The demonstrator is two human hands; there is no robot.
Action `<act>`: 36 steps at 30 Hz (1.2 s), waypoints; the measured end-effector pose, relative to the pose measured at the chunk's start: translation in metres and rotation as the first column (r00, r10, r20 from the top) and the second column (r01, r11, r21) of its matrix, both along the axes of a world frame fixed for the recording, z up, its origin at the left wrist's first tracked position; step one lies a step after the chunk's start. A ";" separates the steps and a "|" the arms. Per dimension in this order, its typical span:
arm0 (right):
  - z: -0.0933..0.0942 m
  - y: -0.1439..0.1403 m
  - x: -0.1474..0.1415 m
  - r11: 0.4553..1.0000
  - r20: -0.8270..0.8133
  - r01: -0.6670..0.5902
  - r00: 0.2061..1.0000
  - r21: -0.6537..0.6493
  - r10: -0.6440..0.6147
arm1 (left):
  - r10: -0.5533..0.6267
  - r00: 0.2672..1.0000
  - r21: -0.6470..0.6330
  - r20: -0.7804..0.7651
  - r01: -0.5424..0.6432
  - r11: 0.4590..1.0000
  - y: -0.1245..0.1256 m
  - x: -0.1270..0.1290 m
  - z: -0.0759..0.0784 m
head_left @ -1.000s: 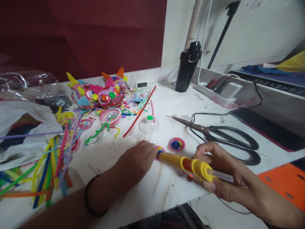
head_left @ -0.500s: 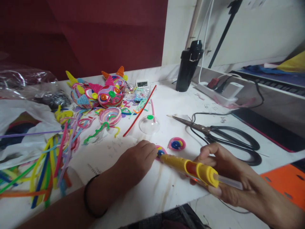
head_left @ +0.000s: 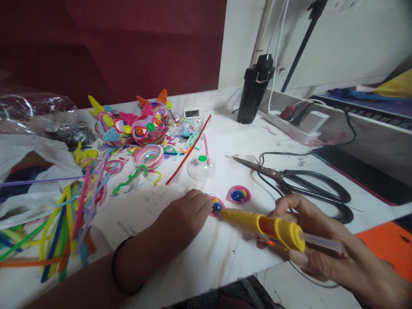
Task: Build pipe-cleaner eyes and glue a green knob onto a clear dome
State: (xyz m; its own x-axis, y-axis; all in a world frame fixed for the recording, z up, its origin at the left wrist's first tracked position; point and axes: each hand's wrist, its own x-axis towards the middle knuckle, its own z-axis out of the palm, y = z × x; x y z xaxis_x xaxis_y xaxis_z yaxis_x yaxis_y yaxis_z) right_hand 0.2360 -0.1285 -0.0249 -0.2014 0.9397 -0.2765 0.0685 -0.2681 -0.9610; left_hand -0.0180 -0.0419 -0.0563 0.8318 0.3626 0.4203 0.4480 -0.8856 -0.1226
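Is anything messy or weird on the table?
Yes. Pipe cleaners lie scattered in a loose heap at the left, with cut scraps strewn near the finished toys. The black scissors lie open beside the right hand, blades apart.

The right hand [head_left: 317, 246] has drawn the glue gun [head_left: 265, 224] slightly rightward.

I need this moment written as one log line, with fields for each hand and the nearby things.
left hand: pins small coil on table | right hand: grips yellow glue pen, tip at coil | nearby: second coil, scissors
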 end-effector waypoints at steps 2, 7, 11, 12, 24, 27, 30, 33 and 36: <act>-0.001 -0.001 0.001 0.999 -0.035 0.028 0.999 -0.021 -0.029 | 0.000 1.000 0.012 -0.005 0.000 1.000 0.000 0.000 0.000; -0.003 -0.002 -0.001 0.994 -0.044 0.108 0.993 0.011 -0.107 | -0.006 1.000 0.035 0.016 0.005 0.999 0.000 0.001 0.001; -0.005 -0.004 0.000 0.995 -0.055 0.097 0.994 -0.016 -0.098 | -0.001 1.000 0.017 0.025 0.001 1.000 0.000 0.002 0.000; -0.006 -0.004 0.001 0.995 -0.065 0.099 0.993 -0.021 -0.100 | -0.003 1.000 0.013 0.023 0.003 1.000 0.001 0.002 0.000; -0.013 -0.008 -0.002 0.981 -0.092 0.192 0.977 0.013 -0.190 | 0.008 0.998 0.024 0.067 -0.010 1.000 0.000 0.006 0.001; -0.015 -0.006 -0.001 0.984 -0.115 0.172 0.979 0.037 -0.167 | -0.006 0.995 0.028 0.095 0.003 1.000 0.001 0.007 0.002; -0.015 -0.003 0.000 0.991 -0.120 0.117 0.987 0.072 -0.108 | -0.010 0.995 0.040 0.101 0.006 0.999 0.001 0.007 0.003; -0.013 -0.002 0.002 0.992 -0.121 0.089 0.990 0.091 -0.078 | -0.013 0.994 0.035 0.105 0.009 0.999 0.002 0.006 0.002; -0.014 -0.002 0.005 0.990 -0.123 0.092 0.989 0.110 -0.079 | -0.009 0.995 0.016 0.096 0.007 1.000 0.002 0.006 0.002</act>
